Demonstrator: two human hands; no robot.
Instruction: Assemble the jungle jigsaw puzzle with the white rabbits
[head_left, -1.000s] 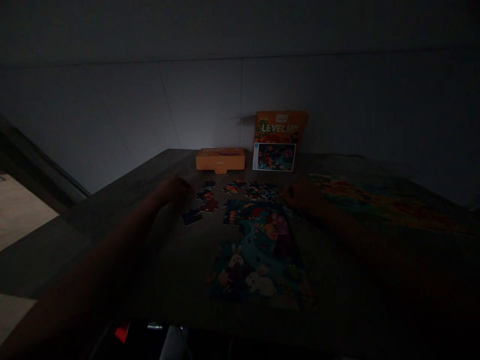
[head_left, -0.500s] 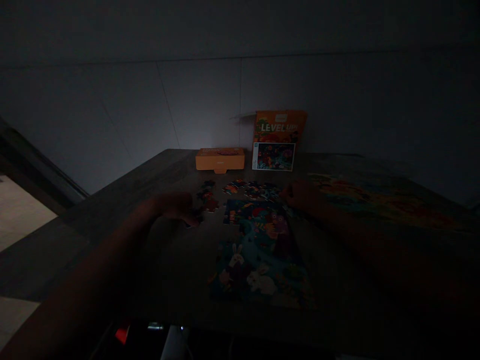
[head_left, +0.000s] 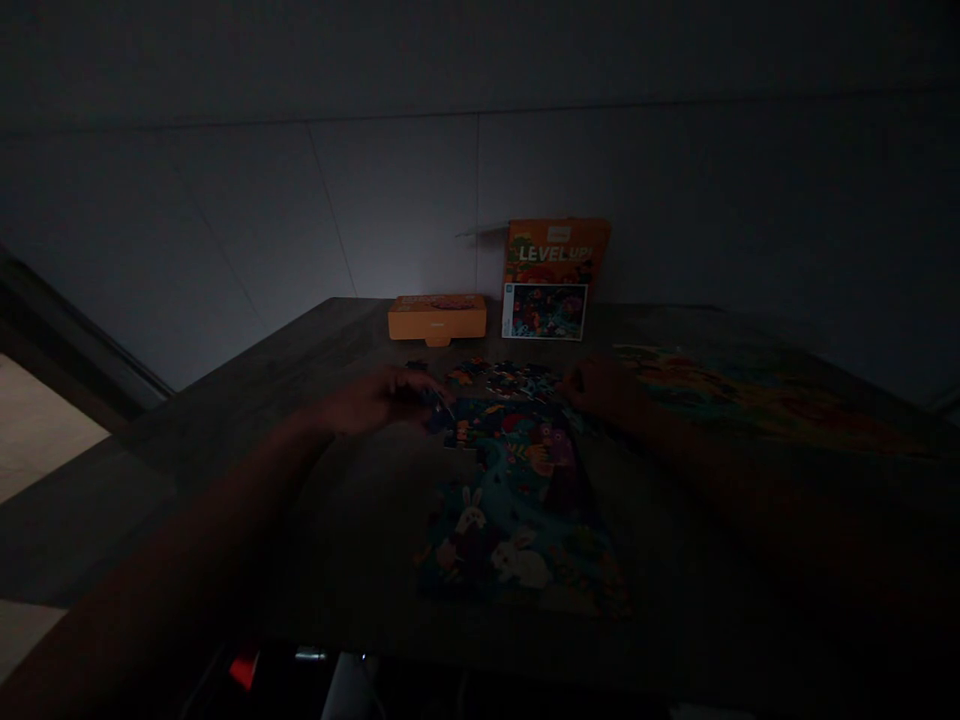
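The partly assembled jigsaw puzzle [head_left: 517, 500], with rabbits and an owl on dark blue-green, lies flat before me. My left hand [head_left: 382, 398] is closed on a dark puzzle piece [head_left: 439, 410] at the puzzle's top left corner. Whether that piece is joined to its neighbour is too dark to tell. Beside the top right corner my right hand [head_left: 604, 385] rests with its fingers curled; anything in them is hidden. Loose puzzle pieces [head_left: 517, 378] lie between the hands, just beyond the puzzle's far edge.
An orange box [head_left: 437, 320] lies at the back of the grey table [head_left: 300, 345]. Beside it an orange "LEVEL UP!" box [head_left: 559, 250] leans upright, with a picture card [head_left: 544, 312] in front. Another colourful puzzle [head_left: 750, 400] lies on the right. The light is very dim.
My left hand has moved right and slightly away from me, carrying a puzzle piece from the table to the puzzle's top left corner. The right hand has stayed nearly still.
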